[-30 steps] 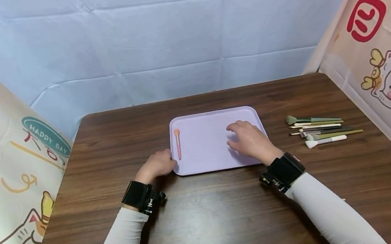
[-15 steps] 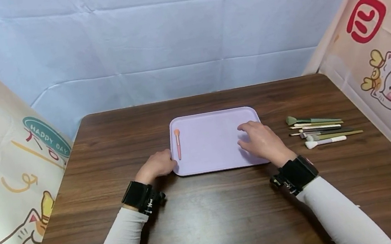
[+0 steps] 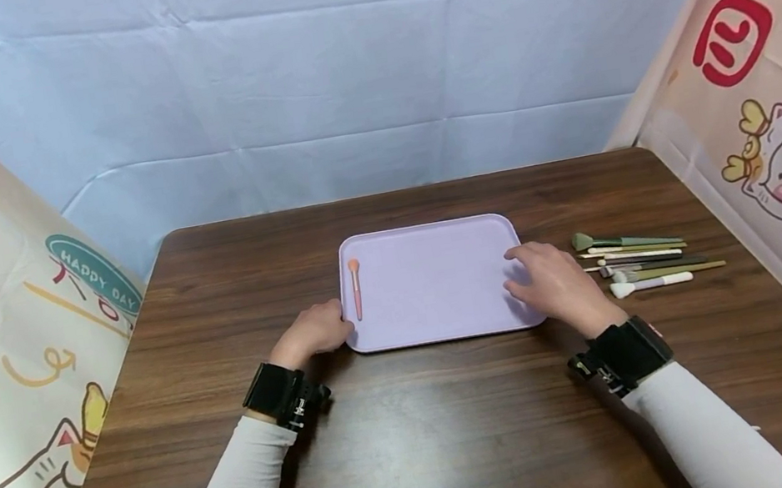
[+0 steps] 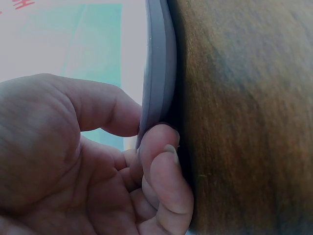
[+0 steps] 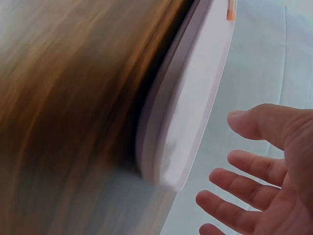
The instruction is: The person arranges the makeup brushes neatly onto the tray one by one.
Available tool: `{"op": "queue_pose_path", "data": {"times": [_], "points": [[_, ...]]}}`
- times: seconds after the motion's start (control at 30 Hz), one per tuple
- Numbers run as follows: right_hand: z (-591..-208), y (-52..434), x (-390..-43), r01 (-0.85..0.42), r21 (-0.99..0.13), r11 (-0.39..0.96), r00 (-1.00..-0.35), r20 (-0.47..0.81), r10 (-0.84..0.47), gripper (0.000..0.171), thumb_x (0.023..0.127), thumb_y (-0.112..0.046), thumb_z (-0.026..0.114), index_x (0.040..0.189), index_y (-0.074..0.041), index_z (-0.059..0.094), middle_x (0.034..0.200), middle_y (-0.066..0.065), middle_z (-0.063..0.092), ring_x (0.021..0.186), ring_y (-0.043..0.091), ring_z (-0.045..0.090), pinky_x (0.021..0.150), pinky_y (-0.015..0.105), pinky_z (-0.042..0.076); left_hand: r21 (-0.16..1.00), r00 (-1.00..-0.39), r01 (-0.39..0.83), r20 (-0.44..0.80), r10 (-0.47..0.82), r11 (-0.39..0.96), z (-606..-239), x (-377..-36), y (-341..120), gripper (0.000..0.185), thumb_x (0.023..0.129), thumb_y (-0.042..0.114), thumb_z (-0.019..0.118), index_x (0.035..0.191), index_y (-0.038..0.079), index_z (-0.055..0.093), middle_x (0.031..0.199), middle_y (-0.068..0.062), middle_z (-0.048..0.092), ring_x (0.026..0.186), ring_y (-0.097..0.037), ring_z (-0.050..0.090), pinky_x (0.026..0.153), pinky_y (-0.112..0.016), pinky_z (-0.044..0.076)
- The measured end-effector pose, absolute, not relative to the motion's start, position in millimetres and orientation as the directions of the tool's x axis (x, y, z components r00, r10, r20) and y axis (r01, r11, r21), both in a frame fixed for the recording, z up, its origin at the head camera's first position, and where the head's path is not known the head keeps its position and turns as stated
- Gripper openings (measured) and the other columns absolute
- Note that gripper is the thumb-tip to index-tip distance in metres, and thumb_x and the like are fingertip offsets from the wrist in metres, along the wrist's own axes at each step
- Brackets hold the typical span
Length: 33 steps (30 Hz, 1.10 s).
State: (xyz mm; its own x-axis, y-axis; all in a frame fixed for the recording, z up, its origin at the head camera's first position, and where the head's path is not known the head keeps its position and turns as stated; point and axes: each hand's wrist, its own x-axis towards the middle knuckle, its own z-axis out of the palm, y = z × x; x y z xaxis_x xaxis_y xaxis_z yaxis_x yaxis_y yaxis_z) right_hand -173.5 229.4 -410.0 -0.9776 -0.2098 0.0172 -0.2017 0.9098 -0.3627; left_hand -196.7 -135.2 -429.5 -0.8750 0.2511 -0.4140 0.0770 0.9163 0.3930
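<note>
A: Fingers (image 3: 525,253) first. Head view?

B: Right hand (image 3: 556,282): thumb (image 3: 519,290) and fingers well parted in a loose curve, nothing between them, over the right end of the tray (image 3: 434,281). Left hand (image 3: 313,330): at the tray's left edge, by the near corner; its grip is largely hidden from above. The tray lies flat on the table (image 3: 421,442). One pink brush (image 3: 357,295) lies in it, along the left side. The other brushes (image 3: 675,269) lie bunched on the table, to the right of the right hand.

A: Left wrist view?

B: Thumb tip on the rim (image 4: 159,58), fingers curled against its outer side: a close pinch on the tray. How far they reach beneath, I cannot tell.

A: Right wrist view?

B: Fingers spread, holding nothing. The tray's corner shows beside them.

A: Handling?

B: My judgement: the tray is stiff, light and rather slick; best held by the rim, at opposite ends if lifted, since the brush could roll. The brushes look light, with slim, hard handles and soft heads; pinch mid-handle, sparing the bristles.
</note>
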Motion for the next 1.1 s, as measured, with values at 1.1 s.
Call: {"op": "queue_pose_path", "data": {"times": [1.1], "points": [[-410, 292, -163, -0.139, -0.32, 0.937, -0.99, 0.01, -0.144, 0.048, 0.094, -0.022, 0.067, 0.131, 0.007, 0.057, 0.142, 0.039, 0.043, 0.129, 0.055, 0.043, 0.101, 0.068, 0.036, 0.408, -0.875, 0.058, -0.419, 0.243, 0.911, -429, -196, -135, 0.014, 0.093, 0.014, 0.052, 0.097, 0.003, 0.059, 0.077, -0.008, 0.058, 0.062, -0.02, 0.053, 0.056, -0.031, 0.041]]}}
